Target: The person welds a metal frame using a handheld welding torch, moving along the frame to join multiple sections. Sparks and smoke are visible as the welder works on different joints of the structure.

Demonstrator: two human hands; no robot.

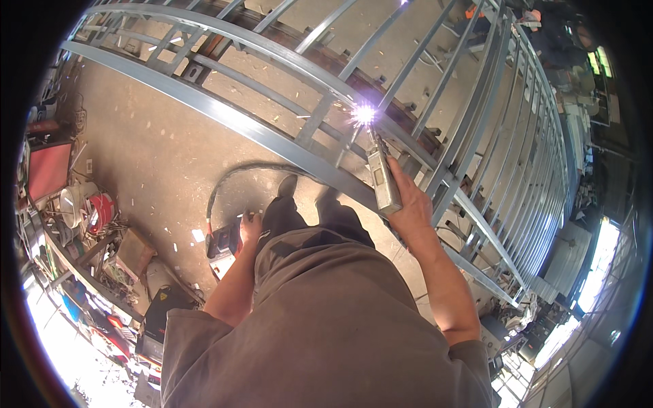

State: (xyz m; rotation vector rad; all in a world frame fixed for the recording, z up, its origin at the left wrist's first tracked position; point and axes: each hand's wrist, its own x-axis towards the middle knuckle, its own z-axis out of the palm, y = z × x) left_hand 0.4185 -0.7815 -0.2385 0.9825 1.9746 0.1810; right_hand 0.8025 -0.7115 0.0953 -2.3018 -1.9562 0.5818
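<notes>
In my right hand (411, 207) is a boxy, metal-coloured welding gun (384, 180), its fingers wrapped round the body. The gun's tip points away from me at a metal frame rail (272, 60), where a bright violet-white arc (363, 114) throws sparks. My left hand (250, 228) is low beside my leg, fingers curled against the edge of a dark-topped box (223, 245). What those fingers grip is partly hidden. From the box a black cable (216, 187) loops up and across behind my legs toward the right. A wide flat rail (204, 102) of the frame lies nearer me.
Many parallel bars (524, 156) make up the framework at right. At the left stand a red panel (51, 168), a red reel (101, 212) and a cluttered shelf (88, 272). Small scraps lie on the concrete floor (143, 156). Another person (476, 20) is at the far right.
</notes>
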